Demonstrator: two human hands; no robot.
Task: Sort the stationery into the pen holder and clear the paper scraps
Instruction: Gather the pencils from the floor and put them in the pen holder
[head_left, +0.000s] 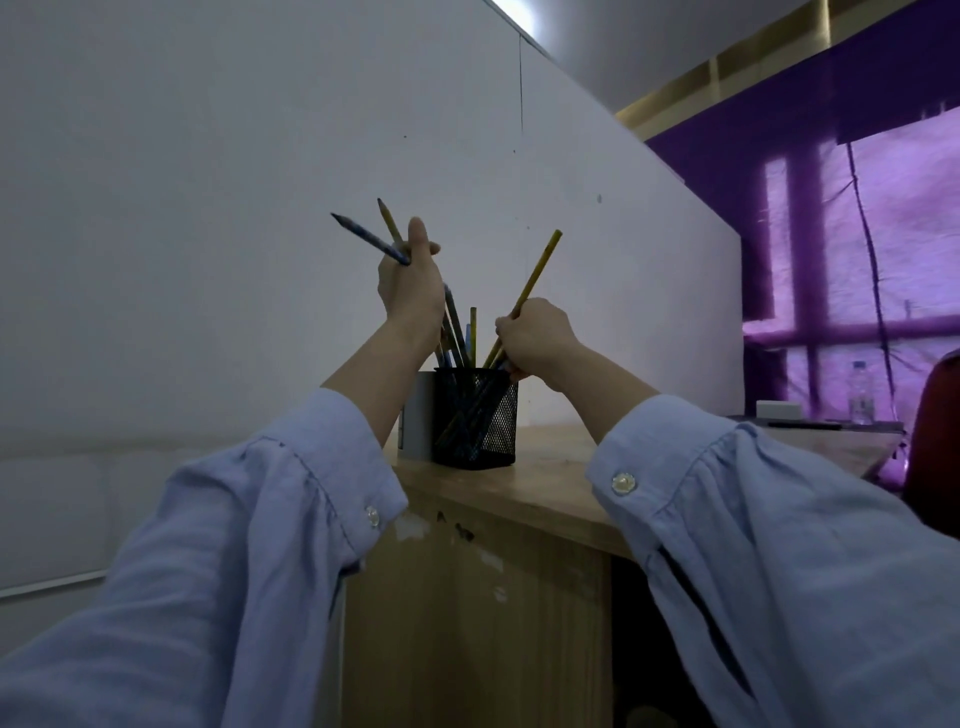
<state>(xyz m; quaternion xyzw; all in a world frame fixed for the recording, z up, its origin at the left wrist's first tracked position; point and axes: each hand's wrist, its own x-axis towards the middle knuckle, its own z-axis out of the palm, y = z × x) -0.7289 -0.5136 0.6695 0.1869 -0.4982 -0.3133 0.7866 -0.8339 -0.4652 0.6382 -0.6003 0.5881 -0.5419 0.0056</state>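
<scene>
Desk (545, 483): bears the pen holder (475, 418), pencils already standing inside.
Left hand (408, 283): above holder, fingers curled round blue pencil (369, 239) and short yellow pencil (388, 221).
Right hand (535, 338): at holder's rim, gripping long yellow pencil (540, 265).
Remaining: probably these three; paper scraps unseen.

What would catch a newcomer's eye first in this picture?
Two raised hands fill the centre. The left hand holds two pencils, one blue and one yellow, tips up. The right hand grips a yellow pencil that slants down toward the black mesh pen holder on the wooden desk. At the far right, a window glows purple.
</scene>
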